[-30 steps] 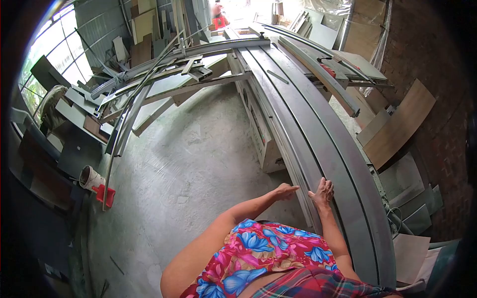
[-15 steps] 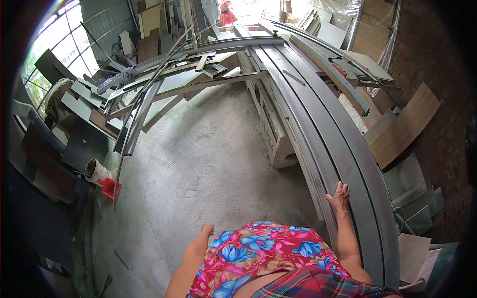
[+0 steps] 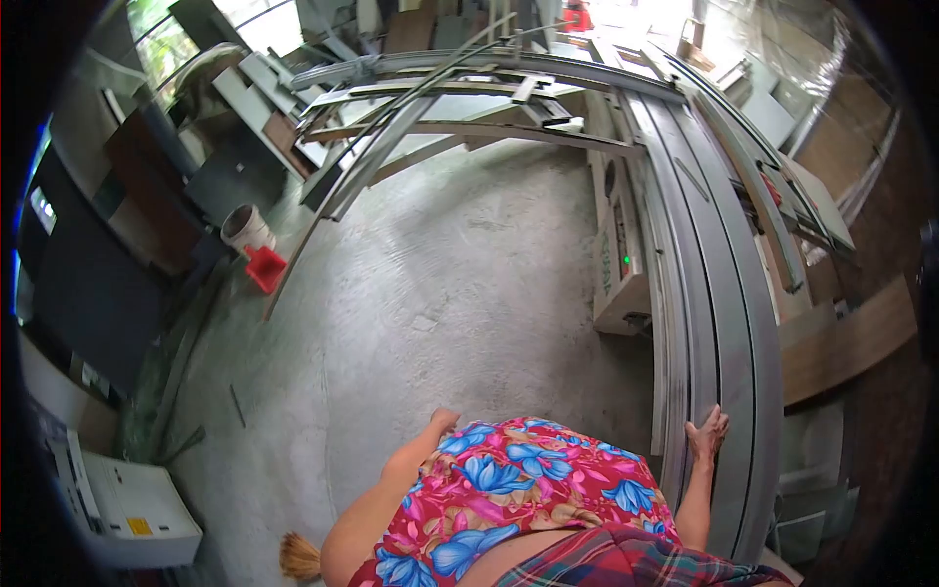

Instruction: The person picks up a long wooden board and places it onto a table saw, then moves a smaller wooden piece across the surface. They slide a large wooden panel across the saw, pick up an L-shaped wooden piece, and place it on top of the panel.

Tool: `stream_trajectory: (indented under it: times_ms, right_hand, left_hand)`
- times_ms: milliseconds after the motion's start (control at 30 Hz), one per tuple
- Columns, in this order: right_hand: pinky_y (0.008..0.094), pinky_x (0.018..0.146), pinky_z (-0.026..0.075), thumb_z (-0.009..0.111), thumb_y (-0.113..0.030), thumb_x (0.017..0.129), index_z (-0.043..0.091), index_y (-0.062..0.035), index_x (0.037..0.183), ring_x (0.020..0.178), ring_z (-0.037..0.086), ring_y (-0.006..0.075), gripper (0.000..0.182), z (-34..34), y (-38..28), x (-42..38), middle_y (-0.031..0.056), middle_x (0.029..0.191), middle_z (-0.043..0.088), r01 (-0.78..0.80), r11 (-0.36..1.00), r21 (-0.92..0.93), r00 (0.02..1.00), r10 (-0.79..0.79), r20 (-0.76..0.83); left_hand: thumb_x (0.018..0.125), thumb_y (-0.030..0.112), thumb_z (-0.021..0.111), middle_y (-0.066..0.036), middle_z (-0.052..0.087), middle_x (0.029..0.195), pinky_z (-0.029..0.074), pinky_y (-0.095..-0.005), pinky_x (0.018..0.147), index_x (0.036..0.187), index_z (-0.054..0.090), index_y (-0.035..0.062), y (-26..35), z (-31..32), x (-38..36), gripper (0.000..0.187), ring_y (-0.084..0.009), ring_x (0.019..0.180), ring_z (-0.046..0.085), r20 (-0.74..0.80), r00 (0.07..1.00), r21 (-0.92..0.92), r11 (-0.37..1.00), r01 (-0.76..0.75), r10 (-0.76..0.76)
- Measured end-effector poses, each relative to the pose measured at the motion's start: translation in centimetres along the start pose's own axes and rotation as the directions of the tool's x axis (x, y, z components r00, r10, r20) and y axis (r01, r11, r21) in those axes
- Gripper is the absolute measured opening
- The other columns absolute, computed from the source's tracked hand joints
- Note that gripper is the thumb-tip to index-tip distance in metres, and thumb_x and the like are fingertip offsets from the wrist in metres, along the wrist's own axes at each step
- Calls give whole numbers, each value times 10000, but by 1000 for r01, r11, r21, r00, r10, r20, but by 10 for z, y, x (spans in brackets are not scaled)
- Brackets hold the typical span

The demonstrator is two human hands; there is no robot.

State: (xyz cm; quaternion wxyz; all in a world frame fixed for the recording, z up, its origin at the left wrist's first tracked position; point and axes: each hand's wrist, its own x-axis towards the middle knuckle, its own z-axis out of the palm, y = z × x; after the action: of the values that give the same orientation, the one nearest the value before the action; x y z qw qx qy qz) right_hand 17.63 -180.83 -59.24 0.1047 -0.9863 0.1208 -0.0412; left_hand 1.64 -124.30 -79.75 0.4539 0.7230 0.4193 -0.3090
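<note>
My right hand [image 3: 707,431] rests on the long grey metal sliding table [image 3: 729,323] of the machine, fingers apart, near its close end. At the front of my floral garment [image 3: 548,470], above the floor, is my left hand [image 3: 445,420]; its fingers are too small and partly hidden to make out. The machine's pale cabinet [image 3: 623,284] stands left of the metal table, with a small green light on its side. A thin strip [image 3: 691,179] lies on the far part of the table.
A metal frame with long bars [image 3: 469,129] juts out across the back. On the left are a white bucket [image 3: 247,228], a red dustpan [image 3: 264,268], leaning dark panels [image 3: 88,284] and a white cabinet [image 3: 137,509]. A brown board [image 3: 851,342] leans at the right.
The view has turned left, so the machine appears further right and the white cabinet has come into view. My right hand is still on the metal table; my left hand shows slightly higher.
</note>
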Motion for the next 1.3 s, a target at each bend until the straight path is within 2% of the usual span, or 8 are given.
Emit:
stream_trajectory:
  times_ms: [267, 633, 667, 767, 967, 1067, 1167, 1300]
  right_hand:
    - [415, 891, 374, 736, -164, 595, 334, -11, 1246, 1051, 424, 362, 781, 2, 27, 12, 200, 1128, 428, 9, 1000, -30, 999, -8, 51]
    - [420, 866, 384, 709, -189, 585, 354, -31, 1251, 1015, 452, 369, 771, 6, 54, 26, 204, 1081, 448, 17, 987, -157, 996, -3, 91]
    - [411, 858, 384, 672, -315, 587, 368, -12, 1243, 1013, 444, 372, 784, 9, 61, 27, 229, 1069, 457, 47, 985, -166, 997, -36, 71]
    - [426, 865, 380, 710, -231, 564, 369, -23, 1237, 998, 458, 373, 783, 9, 69, 36, 211, 1062, 457, 36, 980, -198, 995, -18, 94]
    - [438, 854, 387, 708, -259, 570, 374, -26, 1229, 988, 469, 381, 775, -2, 56, 32, 216, 1056, 458, 40, 965, -260, 989, -2, 145]
    - [439, 854, 388, 708, -261, 572, 373, -25, 1229, 989, 468, 382, 774, -1, 47, 36, 216, 1056, 457, 41, 959, -281, 990, -2, 140]
    - [440, 853, 388, 708, -264, 575, 372, -25, 1229, 991, 468, 383, 773, 3, 41, 39, 216, 1057, 457, 51, 954, -296, 989, -7, 148]
    - [442, 853, 389, 707, -267, 578, 371, -24, 1229, 992, 467, 384, 773, 2, 40, 48, 215, 1058, 457, 53, 952, -303, 987, -4, 159]
  left_hand:
    - [775, 361, 458, -135, 641, 787, 481, -340, 708, 837, 613, -24, 8, 18, 16, 420, -230, 693, 638, -101, 993, -9, 998, 67, -67]
    - [755, 302, 482, -152, 635, 724, 493, -344, 673, 786, 626, -25, -52, 49, 19, 359, -248, 635, 638, -168, 976, -109, 987, 122, -139]
    - [753, 297, 485, -153, 634, 719, 494, -345, 670, 781, 628, -25, -57, 51, 18, 353, -250, 630, 637, -169, 975, -116, 986, 123, -141]
    - [748, 281, 491, -158, 633, 701, 497, -346, 661, 767, 631, -25, -66, 61, 10, 337, -255, 614, 637, -184, 969, -154, 979, 138, -165]
    - [736, 244, 506, -176, 630, 687, 503, -340, 651, 758, 636, -30, -79, 63, 1, 304, -255, 606, 640, -191, 966, -182, 973, 141, -176]
    - [729, 214, 509, -191, 633, 740, 501, -341, 670, 766, 636, -38, -112, 63, 18, 285, -250, 631, 644, -124, 980, 249, 961, -121, 156]
    - [716, 211, 529, -210, 629, 806, 498, -345, 688, 820, 627, -53, -103, 60, -6, 300, -265, 656, 645, -222, 944, -393, 909, 141, -242]
    - [784, 303, 542, -136, 637, 695, 509, -333, 563, 770, 626, -17, -105, 54, -33, 331, -240, 556, 630, -263, 932, -335, 930, 154, -249]
